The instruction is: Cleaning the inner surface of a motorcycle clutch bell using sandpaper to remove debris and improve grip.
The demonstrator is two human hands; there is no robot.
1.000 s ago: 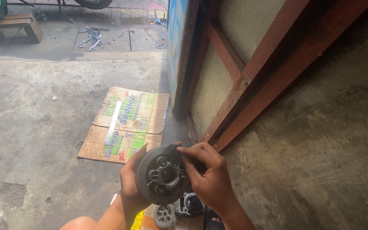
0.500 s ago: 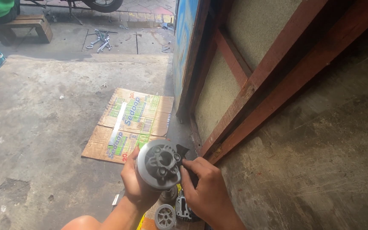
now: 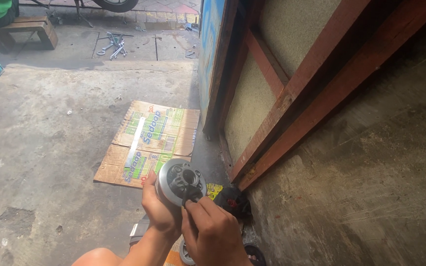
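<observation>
My left hand (image 3: 159,209) grips the round metal hub (image 3: 179,181) while my right hand (image 3: 213,231) pinches a small dark part (image 3: 191,193) at its centre.

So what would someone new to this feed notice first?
Low in the middle, the left hand cups a round grey metal part while the right hand works at its dark centre with its fingertips. Behind them a flattened cardboard box lies on the concrete floor, beside a red-brown wooden frame.

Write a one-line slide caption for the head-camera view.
Left hand holds a round grey metal part while right hand fingers work at its centre, above flattened cardboard.
</observation>
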